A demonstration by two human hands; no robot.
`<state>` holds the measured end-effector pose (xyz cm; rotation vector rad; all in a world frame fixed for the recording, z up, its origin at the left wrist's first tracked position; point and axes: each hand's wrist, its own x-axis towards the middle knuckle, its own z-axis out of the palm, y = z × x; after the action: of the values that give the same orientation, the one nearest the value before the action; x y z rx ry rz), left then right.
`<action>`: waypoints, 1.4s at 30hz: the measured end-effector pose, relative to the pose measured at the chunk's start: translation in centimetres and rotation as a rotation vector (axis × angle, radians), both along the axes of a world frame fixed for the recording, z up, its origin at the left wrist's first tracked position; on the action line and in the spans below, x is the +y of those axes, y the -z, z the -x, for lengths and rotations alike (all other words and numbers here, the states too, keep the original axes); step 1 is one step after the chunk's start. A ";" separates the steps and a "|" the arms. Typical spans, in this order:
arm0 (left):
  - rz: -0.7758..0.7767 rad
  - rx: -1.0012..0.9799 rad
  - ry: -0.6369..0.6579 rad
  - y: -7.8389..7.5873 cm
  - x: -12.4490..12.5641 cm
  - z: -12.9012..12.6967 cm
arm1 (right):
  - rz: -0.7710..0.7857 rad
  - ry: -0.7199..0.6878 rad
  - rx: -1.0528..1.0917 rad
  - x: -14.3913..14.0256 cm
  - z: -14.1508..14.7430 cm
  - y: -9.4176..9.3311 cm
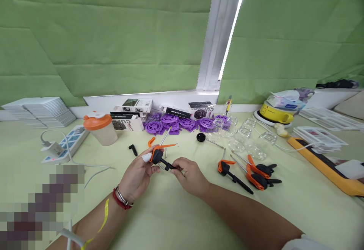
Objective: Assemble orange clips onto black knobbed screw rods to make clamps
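Observation:
My left hand (135, 178), a white cover on one finger, is closed around the orange head of an orange-and-black clamp-like tool (157, 155). A thin metal rod slants up from the tool. My right hand (191, 176) pinches the end of its black handle, to the right of the head. To the right lies a similar orange-and-black tool (224, 167), with two more, one of them here (257, 180), beyond it. A loose orange piece (151, 141) and a small black angled part (132, 150) rest near my left hand. Behind my right hand is a black knob on a rod (201, 137).
Purple wheel-like parts (154, 127) and open boxes (129, 123) line the back, with clear plastic pieces (246, 128) to the right. An orange-lidded cup (100, 128) and a power strip (66, 147) stand left. A yellow pot (274, 113) and an orange-yellow bar (324, 164) are right.

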<state>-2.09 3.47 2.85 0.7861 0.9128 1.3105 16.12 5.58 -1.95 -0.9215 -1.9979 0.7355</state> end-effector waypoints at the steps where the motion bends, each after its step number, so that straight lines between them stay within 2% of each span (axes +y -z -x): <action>1: 0.008 -0.008 -0.006 0.0 0.0 0.0 | -0.001 -0.003 -0.001 0.0 0.0 0.0; 7: 0.038 -0.039 -0.028 0.0 0.2 -0.1 | 0.006 -0.004 -0.006 -0.1 0.0 -0.1; 14: -0.013 -0.025 -0.022 0.6 0.2 -0.1 | 0.080 0.015 0.034 -0.3 0.2 -0.5; 17: -0.057 -0.020 -0.114 1.2 0.2 -0.4 | 0.200 0.027 0.103 -0.6 0.6 -0.5; 21: -0.184 0.009 -0.239 1.2 0.1 -0.9 | 0.456 -0.032 0.288 -1.1 1.4 -0.2; 25: -0.281 0.064 -0.258 0.7 -0.6 -1.4 | 0.677 -0.118 0.460 -1.7 2.2 -0.2; 31: -0.454 0.342 -0.232 0.9 -1.7 -1.8 | 0.852 -0.226 0.628 -2.7 2.5 -1.1; 35: -0.605 0.631 -0.142 1.3 -1.9 -1.3 | 0.899 -0.297 0.690 -3.1 2.4 -2.0; 39: -0.720 0.912 -0.049 1.6 -1.8 -0.8 | 0.984 -0.254 0.766 -3.3 2.4 -2.2; 42: -0.725 1.073 0.005 1.6 -1.7 -0.8 | 1.055 -0.255 0.824 -3.3 2.3 -2.2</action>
<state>-1.34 1.74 1.24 2.1745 1.2332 1.1759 13.83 2.32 0.28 -0.6932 -0.9170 2.0161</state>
